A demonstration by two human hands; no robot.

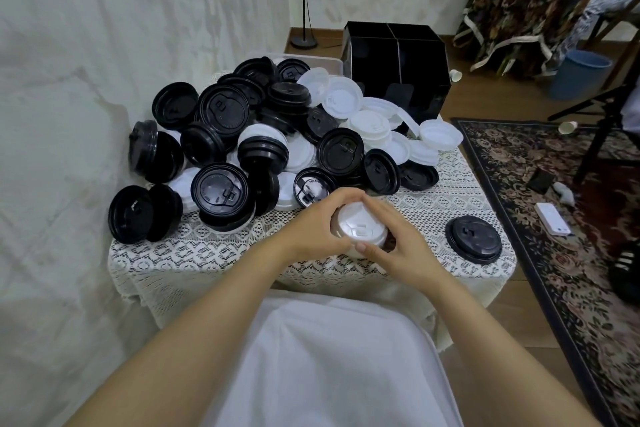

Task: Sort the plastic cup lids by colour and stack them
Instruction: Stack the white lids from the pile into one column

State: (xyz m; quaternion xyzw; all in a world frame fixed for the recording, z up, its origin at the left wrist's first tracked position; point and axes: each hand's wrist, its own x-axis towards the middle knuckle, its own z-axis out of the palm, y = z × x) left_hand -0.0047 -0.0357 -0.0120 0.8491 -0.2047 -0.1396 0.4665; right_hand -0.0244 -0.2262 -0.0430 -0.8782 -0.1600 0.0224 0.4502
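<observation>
A small stack of white lids (pixel 360 226) sits on the lace tablecloth near the table's front edge. My left hand (pixel 311 225) grips its left side and my right hand (pixel 398 239) grips its right side, fingertips meeting over the far rim. Behind lies a mixed pile of several black lids (pixel 221 114) and white lids (pixel 341 99). One black lid stack (pixel 473 238) rests alone at the front right of the table.
A black divided box (pixel 398 59) stands at the table's back right, a clear tub behind the pile. The lace-covered table (pixel 194 253) abuts a wall on the left. On the patterned rug to the right lie a phone (pixel 552 218) and paper cups.
</observation>
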